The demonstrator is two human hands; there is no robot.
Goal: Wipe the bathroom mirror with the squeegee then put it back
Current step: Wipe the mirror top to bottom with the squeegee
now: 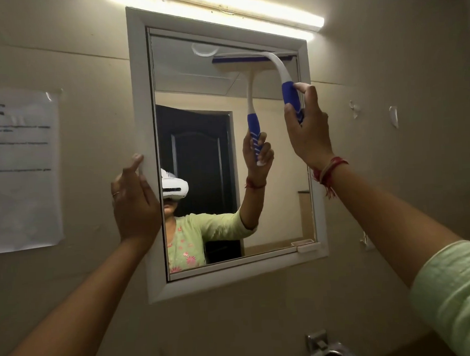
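Observation:
The bathroom mirror (280,192) hangs on the wall in a white frame (141,101). My right hand (307,129) grips the blue handle of the white and blue squeegee (276,67), whose blade lies flat against the glass at the mirror's top right corner. The reflection doubles the squeegee and the hand to the left. My left hand (135,201) rests flat on the left side of the frame, fingers spread and holding nothing.
A lit tube light (221,6) runs above the mirror. A taped paper notice (21,171) hangs on the wall at the left. A metal fitting (324,346) sticks out of the wall below the mirror. A small white handle (308,246) sits at the frame's lower right.

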